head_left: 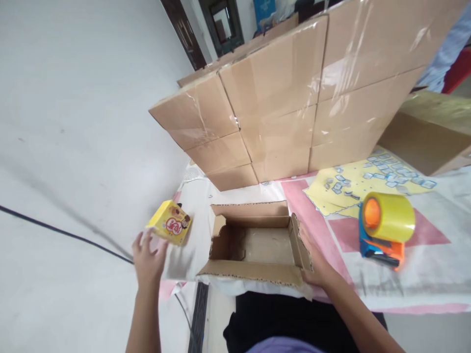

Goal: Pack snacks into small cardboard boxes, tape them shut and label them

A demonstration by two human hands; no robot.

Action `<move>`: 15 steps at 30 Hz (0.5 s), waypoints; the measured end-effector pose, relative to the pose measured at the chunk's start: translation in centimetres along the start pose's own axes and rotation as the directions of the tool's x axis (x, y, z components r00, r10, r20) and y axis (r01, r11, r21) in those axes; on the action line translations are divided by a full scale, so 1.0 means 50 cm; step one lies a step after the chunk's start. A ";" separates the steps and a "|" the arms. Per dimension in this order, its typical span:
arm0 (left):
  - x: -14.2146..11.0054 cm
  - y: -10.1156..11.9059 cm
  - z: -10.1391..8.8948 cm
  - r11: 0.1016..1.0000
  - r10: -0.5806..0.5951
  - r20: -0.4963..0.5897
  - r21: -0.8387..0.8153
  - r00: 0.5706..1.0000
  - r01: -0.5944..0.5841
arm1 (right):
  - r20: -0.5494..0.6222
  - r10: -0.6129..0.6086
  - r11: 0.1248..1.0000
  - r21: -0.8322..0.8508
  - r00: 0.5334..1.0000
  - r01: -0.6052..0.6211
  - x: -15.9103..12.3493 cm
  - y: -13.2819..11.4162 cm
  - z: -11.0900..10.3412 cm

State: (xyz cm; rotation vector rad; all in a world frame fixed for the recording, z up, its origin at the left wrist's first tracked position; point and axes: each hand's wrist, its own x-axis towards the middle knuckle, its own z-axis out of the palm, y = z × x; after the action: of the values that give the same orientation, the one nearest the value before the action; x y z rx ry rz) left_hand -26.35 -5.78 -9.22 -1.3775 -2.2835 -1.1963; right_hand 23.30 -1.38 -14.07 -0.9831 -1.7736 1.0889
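An open cardboard box (270, 245), its flaps folded outward and nothing visible inside, sits at the table's front edge. My right hand (315, 257) grips its right side, with the fingers along the outer wall. On the left, a small yellow printed carton (172, 224) with red lettering stands near the table's left end. Beside its lower left corner is my left hand (149, 255), with fingers apart and bent; whether the fingertips touch the carton is hard to tell.
Behind the box rises a wall of taped cardboard boxes (279, 103). To the right lie a tape dispenser with a yellow roll (390, 218) and a yellow printed sheet (353, 186). Another open carton (423, 139) stands at far right. A white wall (81, 122) borders the left.
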 end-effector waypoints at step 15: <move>0.125 0.112 0.142 0.910 -0.228 0.008 -0.354 0.974 0.216 | -0.039 0.052 0.998 -0.020 0.998 -0.053 -0.007 0.029 0.018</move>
State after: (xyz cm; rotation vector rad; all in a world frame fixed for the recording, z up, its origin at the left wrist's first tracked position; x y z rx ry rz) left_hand -23.63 4.72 -7.38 -1.2088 -2.3318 -1.7611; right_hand 22.90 -1.46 -15.76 -1.0617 -1.7400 1.0783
